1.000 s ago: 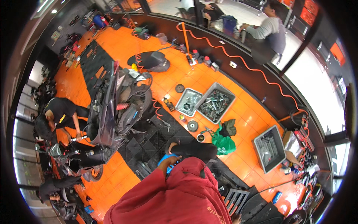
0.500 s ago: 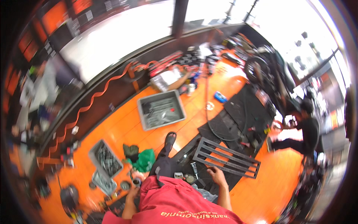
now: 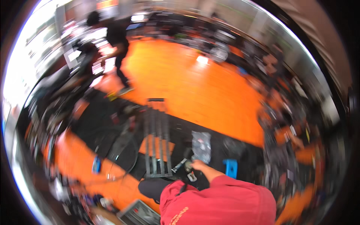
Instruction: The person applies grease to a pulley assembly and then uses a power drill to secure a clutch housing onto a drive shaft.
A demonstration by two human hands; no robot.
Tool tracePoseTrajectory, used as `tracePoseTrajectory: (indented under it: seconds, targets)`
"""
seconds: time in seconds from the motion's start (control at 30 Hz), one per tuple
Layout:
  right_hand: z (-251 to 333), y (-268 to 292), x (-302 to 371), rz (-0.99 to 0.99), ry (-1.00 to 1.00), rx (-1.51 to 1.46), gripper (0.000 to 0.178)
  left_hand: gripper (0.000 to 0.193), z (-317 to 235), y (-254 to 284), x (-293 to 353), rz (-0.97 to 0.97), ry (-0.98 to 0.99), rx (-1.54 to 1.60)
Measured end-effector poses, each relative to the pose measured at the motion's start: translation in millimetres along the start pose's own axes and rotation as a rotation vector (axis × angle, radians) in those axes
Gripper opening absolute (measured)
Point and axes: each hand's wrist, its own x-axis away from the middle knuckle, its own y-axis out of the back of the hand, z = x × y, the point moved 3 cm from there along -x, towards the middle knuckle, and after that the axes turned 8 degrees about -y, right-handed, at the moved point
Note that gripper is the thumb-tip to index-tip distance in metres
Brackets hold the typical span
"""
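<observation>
My right hand (image 3: 198,165) reaches out from the red shirt, low over the black mat (image 3: 180,131). Its fingers are smeared by motion, next to a small round tin-like thing (image 3: 188,166); whether they touch it I cannot tell. Close by lie a small pale box-like piece (image 3: 192,176) and a silver cylindrical metal part (image 3: 179,165). A clear plastic bag (image 3: 201,146) rests just beyond the hand. To the left is a dark slatted metal rack (image 3: 157,131). My left hand does not show.
A blue piece (image 3: 230,168) lies right of my hand. A grey bin (image 3: 138,213) stands at the lower edge. Another person in dark clothes (image 3: 118,41) works beside a motorcycle (image 3: 75,75) at the far left. Blurred parts crowd the right side. Orange floor (image 3: 187,82) stretches beyond the mat.
My view has swung to the right, so the rack and the other person now appear further left. My left hand has left the picture. My right hand is now by the tin-like thing.
</observation>
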Motion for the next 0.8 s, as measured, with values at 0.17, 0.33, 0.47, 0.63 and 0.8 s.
tracePoseTrajectory:
  seconds: [0.17, 0.33, 0.47, 0.63, 0.8]
  targets:
    - [-16.6, -105.3, 64.9, 0.216, -0.279, -0.159, 0.046, 0.042, -156.2, -164.7, -99.9, 0.553, -0.161, -0.355]
    - [118.4, -163.0, 67.6, 0.320, -0.267, -0.290, 0.049, 0.042, -252.6, -197.1, -181.5, 0.681, -0.209, -0.500]
    - [251.8, -133.8, 12.6, 0.109, 0.214, -0.183, 0.041, 0.043, -308.7, -204.1, -219.3, 0.665, -0.182, -0.549]
    - [421.5, -31.0, -58.1, 0.092, 0.158, -0.508, 0.039, 0.043, -338.4, -187.5, -250.3, 0.594, -0.134, -0.560]
    - [585.3, 25.6, -54.6, 0.005, 0.305, -0.447, 0.041, 0.044, -342.8, -122.9, -280.3, 0.458, -0.043, -0.451]
